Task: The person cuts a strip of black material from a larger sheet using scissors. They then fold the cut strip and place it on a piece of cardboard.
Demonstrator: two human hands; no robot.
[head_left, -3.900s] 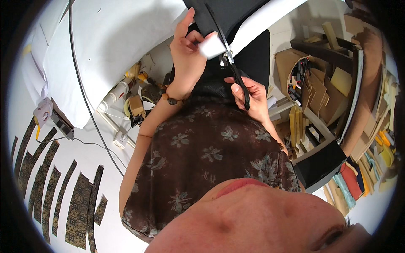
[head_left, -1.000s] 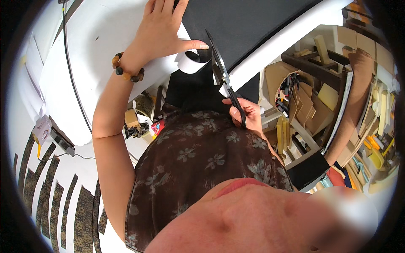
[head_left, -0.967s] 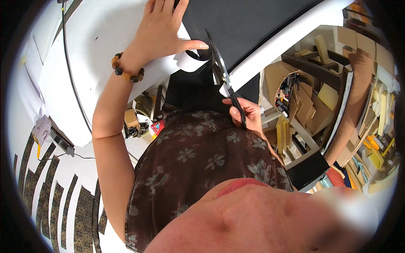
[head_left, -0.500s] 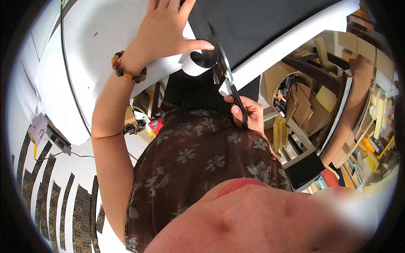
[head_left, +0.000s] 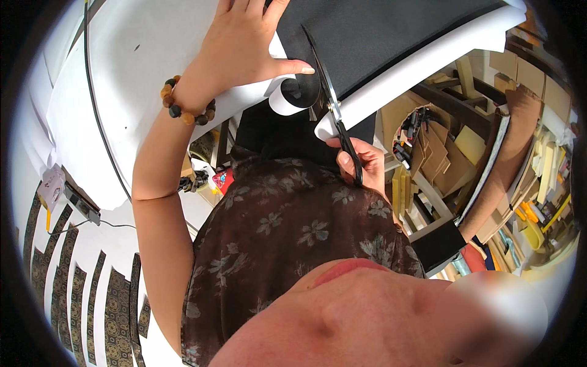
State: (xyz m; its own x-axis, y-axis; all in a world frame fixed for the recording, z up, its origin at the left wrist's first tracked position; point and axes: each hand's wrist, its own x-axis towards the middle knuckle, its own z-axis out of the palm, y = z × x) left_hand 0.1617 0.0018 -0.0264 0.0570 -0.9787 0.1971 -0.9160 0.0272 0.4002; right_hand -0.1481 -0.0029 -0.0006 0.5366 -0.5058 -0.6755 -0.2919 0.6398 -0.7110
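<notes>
A pair of black-handled scissors (head_left: 334,109) is gripped in my right hand (head_left: 367,160), close to my body. Its long upper blade lies across a black sheet (head_left: 373,37) with a white underside, and points away from me. Where the lower blade runs is mostly hidden by the sheet. Just left of the blades, a flap of the sheet curls over, showing its white back (head_left: 281,101). My left hand (head_left: 241,49) rests flat with fingers spread at the sheet's left edge, thumb reaching toward the blades. Its fingertips are cut off by the upper edge of the view.
White paper (head_left: 131,67) covers the surface at left, crossed by a black cable (head_left: 95,92). Patterned dark strips (head_left: 119,312) lie at lower left near a small boxy device (head_left: 82,205). On the right, shelving holds cardboard pieces (head_left: 434,147), and a brown roll (head_left: 504,159) leans there.
Very little differs. The view has shifted slightly, and the scissors and both hands keep nearly the same places on the sheet.
</notes>
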